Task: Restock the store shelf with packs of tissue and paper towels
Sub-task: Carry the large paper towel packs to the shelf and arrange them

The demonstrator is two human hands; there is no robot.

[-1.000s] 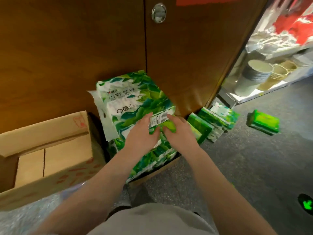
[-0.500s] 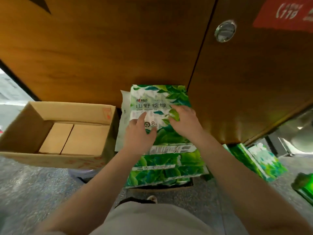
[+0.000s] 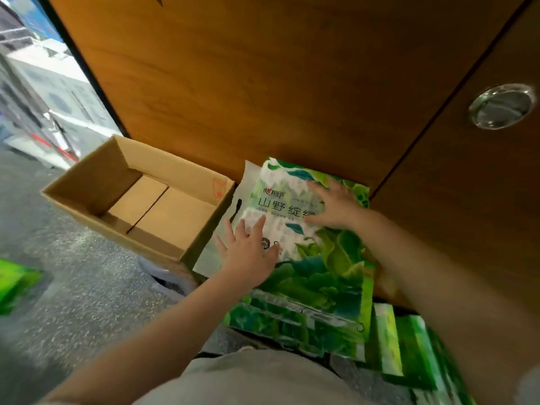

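**Two flat hands on a green tissue pack**

Looking down from head height, the view took in the person's grey-clad lap [image 3: 242, 378] at the bottom edge, with both bare forearms reaching forward from it. Just beyond the lap, on the speckled grey floor [image 3: 76, 302], lay a stack of green leaf-printed packs [image 3: 295, 323], and more green packs [image 3: 409, 355] lay beside it to the right, blurred. A blurred green pack [image 3: 14, 285] showed at the far left edge, well apart from the rest.

On top of the stack, the large tissue pack [image 3: 321, 258], white and green with printed characters, leaned with its far edge against the wooden cabinet. The left hand [image 3: 248, 249] lay on the pack's near left part, fingers straight and spread, holding nothing in its grip. The right hand [image 3: 333, 206] lay further up on the pack's right part, fingers also straight and spread, palm down on the wrapper.

Just left of the pack sat an open cardboard box [image 3: 96, 173], its bottom flaps showing inside. Behind everything rose the brown wooden cabinet [image 3: 263, 83], with a round metal recessed pull [image 3: 501, 106] on its right door. At far left, blurred shop fixtures [image 3: 38, 92] showed past the cabinet's edge.
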